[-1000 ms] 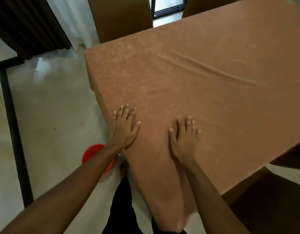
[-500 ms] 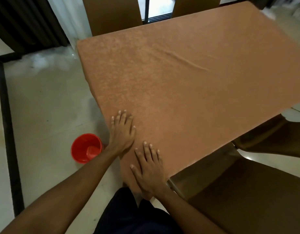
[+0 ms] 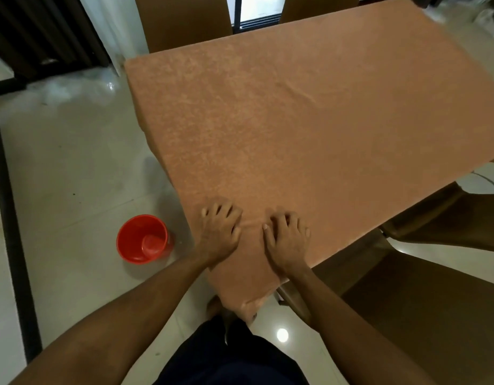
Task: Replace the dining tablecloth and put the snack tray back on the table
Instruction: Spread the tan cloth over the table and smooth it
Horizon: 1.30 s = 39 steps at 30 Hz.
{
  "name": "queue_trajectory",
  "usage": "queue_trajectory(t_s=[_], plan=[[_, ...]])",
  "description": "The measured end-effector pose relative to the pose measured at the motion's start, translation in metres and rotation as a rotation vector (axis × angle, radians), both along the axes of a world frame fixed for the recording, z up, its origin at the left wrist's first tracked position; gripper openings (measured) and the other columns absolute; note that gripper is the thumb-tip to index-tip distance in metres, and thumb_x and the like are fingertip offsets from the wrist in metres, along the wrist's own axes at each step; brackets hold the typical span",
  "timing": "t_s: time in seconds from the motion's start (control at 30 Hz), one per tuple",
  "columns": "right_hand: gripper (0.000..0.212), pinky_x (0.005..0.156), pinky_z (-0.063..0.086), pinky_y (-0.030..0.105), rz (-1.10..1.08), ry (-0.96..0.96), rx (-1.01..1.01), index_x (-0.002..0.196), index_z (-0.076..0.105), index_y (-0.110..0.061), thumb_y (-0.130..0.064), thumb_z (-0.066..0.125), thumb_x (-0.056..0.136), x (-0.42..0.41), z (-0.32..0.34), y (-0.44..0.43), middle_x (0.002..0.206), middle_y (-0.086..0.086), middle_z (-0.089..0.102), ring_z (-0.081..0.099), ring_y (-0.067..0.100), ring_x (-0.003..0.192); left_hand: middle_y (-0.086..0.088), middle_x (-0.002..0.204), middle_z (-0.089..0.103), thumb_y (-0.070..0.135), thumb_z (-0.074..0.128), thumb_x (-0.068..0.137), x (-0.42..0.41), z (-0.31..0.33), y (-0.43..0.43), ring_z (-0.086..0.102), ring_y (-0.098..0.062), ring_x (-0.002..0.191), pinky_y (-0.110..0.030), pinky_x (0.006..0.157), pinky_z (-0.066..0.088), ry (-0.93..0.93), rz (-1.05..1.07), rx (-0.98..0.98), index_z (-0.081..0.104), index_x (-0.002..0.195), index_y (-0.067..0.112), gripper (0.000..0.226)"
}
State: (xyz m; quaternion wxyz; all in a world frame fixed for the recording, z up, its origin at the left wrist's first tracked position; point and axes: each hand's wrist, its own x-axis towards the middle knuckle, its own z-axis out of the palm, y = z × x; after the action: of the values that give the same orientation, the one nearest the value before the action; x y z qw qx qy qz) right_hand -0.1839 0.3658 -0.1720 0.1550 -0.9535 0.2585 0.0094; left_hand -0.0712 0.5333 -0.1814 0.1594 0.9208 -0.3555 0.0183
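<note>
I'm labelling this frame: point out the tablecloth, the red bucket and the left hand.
tablecloth [image 3: 309,120], head view, bare middle of its top.
red bucket [image 3: 133,233], head view, inner wall.
left hand [image 3: 220,233], head view, back of the hand.

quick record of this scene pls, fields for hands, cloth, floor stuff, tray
left hand: rests on tablecloth by its near corner, fingers bent
right hand: beside it on the tablecloth, fingers bent
tablecloth: orange-brown, spread out, faint crease mid-way
bucket: red, on floor left of the cloth, small cup inside
chair: brown, at right
snack tray: not in view
</note>
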Motion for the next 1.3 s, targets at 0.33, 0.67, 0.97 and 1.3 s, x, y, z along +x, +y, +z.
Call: queue_trajectory(t_s=[0.33,0.67,0.97,1.3], plan=[[0.039,0.085,0.041,0.041,-0.003,-0.063,0.021,0.118,0.059,-0.024,-0.054,0.041,0.102,-0.026,-0.003,0.004,0.113,0.001,0.051,0.045,0.017,0.097,0.0,0.092,0.052,0.033,0.06,0.079,-0.026,0.0,0.021,0.042,-0.02,0.079,-0.034,0.07,0.023,0.033,-0.044,-0.027,0.056,0.089,0.02,0.017],[0.021,0.077,0.04,0.038,0.395,-0.035,0.086,0.097,0.059,-0.022,-0.042,0.053,0.097,-0.084,0.01,0.059,0.097,0.0,0.05,0.045,0.019,0.085,-0.007,0.119,0.061,0.024,0.058,0.08,-0.041,0.0,0.0,0.054,-0.028,0.105,-0.044,0.084,0.04,0.081,-0.126,-0.114,0.064,0.11,0.016,0.031],[0.033,0.097,0.043,0.052,0.264,-0.198,0.142,0.123,0.065,-0.017,-0.038,0.057,0.099,-0.058,0.018,0.007,0.135,0.012,0.056,0.053,0.031,0.117,-0.004,0.165,0.019,0.051,0.025,0.102,-0.088,-0.022,0.014,0.012,-0.026,0.152,-0.054,0.119,0.007,0.115,0.001,0.211,0.026,0.157,0.03,0.059],[0.057,0.125,0.013,0.052,0.672,-0.079,0.02,0.153,0.034,-0.03,-0.052,0.042,0.101,-0.127,-0.023,-0.123,0.166,0.006,0.023,0.017,0.027,0.154,-0.015,0.153,0.043,0.035,0.039,0.097,-0.169,-0.006,-0.007,0.036,-0.034,0.143,-0.054,0.115,0.023,0.051,0.391,0.09,0.052,0.144,0.013,0.054]])
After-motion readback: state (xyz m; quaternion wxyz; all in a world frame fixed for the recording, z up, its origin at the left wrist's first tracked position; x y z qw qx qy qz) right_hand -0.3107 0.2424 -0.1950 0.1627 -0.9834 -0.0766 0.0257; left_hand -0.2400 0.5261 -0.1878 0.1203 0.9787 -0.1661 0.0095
